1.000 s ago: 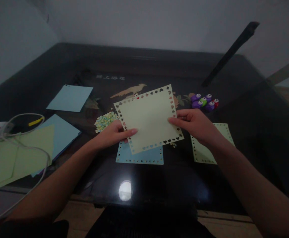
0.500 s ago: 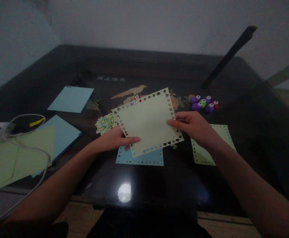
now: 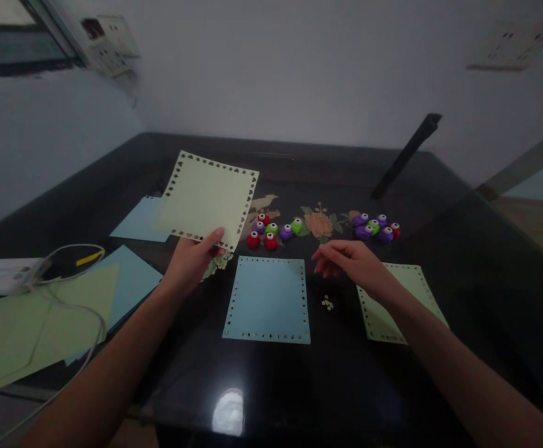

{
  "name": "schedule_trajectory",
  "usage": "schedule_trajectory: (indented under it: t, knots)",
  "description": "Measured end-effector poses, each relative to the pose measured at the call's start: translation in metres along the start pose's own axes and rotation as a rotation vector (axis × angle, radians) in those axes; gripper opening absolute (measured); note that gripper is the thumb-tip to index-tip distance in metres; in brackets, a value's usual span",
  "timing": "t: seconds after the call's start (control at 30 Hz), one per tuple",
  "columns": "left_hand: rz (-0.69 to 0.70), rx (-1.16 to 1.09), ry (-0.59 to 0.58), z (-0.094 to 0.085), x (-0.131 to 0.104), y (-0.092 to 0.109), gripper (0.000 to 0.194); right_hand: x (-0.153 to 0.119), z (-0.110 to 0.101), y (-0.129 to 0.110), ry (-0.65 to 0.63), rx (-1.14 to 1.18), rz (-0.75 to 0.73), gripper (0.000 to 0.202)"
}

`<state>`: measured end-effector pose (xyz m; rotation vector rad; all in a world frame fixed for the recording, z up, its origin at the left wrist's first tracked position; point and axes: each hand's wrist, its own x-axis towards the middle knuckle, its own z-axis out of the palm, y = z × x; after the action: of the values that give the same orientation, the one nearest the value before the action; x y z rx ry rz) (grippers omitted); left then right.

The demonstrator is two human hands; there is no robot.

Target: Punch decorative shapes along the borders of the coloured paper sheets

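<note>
My left hand (image 3: 191, 258) grips the lower edge of a pale green sheet (image 3: 206, 196) with punched holes along its edges, thumb on top, raised over the left side of the table. My right hand (image 3: 341, 258) hovers with loosely curled, slightly parted fingers and holds nothing. Between my hands lies a blue sheet (image 3: 269, 298) with a punched border. Another punched green sheet (image 3: 392, 292) lies partly beneath my right forearm. Red, purple and green punches (image 3: 271, 230) sit behind the blue sheet. Paper bits (image 3: 215, 266) show partly behind my left hand.
More purple, green and red punches (image 3: 376, 227) stand at the right. On the left are a plain blue sheet (image 3: 135, 221), green sheets (image 3: 10, 330), a white cable (image 3: 82, 306) and a white device (image 3: 0, 277). A black bar (image 3: 406, 155) rises at the back right.
My right hand has let go of the green sheet. My left hand has carried it left and up, uncovering the blue sheet and the middle punches. The camera view has tilted upward.
</note>
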<state>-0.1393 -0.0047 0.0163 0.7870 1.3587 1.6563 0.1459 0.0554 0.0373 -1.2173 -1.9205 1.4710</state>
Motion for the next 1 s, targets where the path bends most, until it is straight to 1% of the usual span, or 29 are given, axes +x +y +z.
schedule_trajectory:
  t: [0.07,0.23,0.5,0.63,0.73,0.8,0.87,1.0]
  knots:
    - [0.008,-0.058,-0.003,-0.001,0.003,0.001,0.032,0.003,0.002,0.003,-0.009,-0.030,-0.005,0.032]
    - [-0.027,-0.056,-0.017,0.000,0.000,0.002,0.034,0.014,0.012,0.007,-0.019,-0.081,-0.038,0.027]
    - [-0.015,-0.081,-0.003,0.002,-0.002,0.004,0.034,0.032,0.030,0.001,-0.017,-0.182,-0.136,0.022]
    - [-0.011,-0.072,-0.026,0.004,-0.005,0.004,0.034,0.048,0.040,-0.005,0.047,-0.301,-0.214,0.018]
    - [-0.012,-0.054,-0.036,0.006,-0.007,0.004,0.033,0.067,0.049,-0.012,0.127,-0.436,-0.293,0.014]
    - [-0.010,-0.044,-0.042,0.007,-0.008,0.005,0.032,0.082,0.056,-0.018,0.149,-0.528,-0.345,0.017]
    - [-0.007,-0.042,-0.055,0.007,-0.008,0.005,0.031,0.096,0.063,-0.024,0.125,-0.612,-0.399,0.021]
    - [0.004,-0.043,-0.087,0.004,-0.007,0.005,0.034,0.122,0.077,-0.034,-0.035,-0.752,-0.487,0.026]
